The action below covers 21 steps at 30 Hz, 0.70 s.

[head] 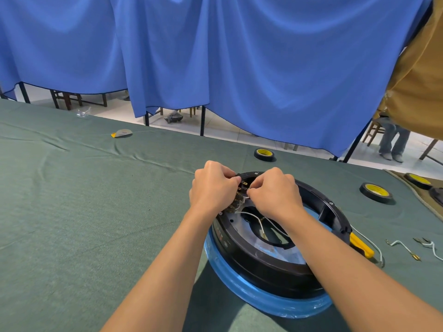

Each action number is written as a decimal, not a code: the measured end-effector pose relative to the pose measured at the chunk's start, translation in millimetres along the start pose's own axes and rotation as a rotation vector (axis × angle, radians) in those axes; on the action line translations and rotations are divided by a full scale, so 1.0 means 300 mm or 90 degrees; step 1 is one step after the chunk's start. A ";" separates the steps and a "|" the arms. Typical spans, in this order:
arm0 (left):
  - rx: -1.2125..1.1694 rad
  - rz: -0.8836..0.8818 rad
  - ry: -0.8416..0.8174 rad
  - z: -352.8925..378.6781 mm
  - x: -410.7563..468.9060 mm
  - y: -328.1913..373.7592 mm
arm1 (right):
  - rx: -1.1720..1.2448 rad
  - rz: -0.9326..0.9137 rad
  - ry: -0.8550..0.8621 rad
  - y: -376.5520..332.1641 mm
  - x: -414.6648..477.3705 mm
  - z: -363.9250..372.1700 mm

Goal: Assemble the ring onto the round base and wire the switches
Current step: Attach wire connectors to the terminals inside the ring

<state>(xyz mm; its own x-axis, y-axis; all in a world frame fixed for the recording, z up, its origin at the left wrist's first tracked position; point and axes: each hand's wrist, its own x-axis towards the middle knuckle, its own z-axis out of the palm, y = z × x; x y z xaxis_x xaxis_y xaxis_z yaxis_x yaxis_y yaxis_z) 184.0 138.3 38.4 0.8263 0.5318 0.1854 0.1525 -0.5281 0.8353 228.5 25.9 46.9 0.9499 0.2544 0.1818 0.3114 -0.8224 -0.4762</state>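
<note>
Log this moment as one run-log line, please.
left hand: grips switches | right hand: pinches white wire | ring: on base

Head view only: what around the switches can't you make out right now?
Switches: mostly hidden by left hand and right hand; connections unreadable.
White wire end: buried in right hand's grip.
Yellow-handled tool: partly behind the ring and forearm.
Ring's front markings: too small.
</note>
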 end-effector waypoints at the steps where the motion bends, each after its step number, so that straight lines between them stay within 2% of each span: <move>1: 0.003 -0.003 0.001 0.001 -0.001 0.001 | 0.004 0.002 0.005 0.003 -0.001 0.000; 13: 0.008 -0.017 0.007 0.003 -0.002 0.005 | 0.038 -0.024 -0.012 0.020 0.011 -0.003; 21: 0.007 -0.014 0.002 -0.001 -0.003 0.004 | 0.114 -0.009 -0.027 0.017 0.022 -0.006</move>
<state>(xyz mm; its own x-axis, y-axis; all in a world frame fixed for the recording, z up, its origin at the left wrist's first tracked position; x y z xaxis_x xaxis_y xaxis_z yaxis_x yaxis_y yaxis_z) 183.2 137.2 39.2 0.8209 0.5457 0.1684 0.1769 -0.5233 0.8336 236.3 22.4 47.1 0.9446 0.2898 0.1541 0.3208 -0.7159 -0.6201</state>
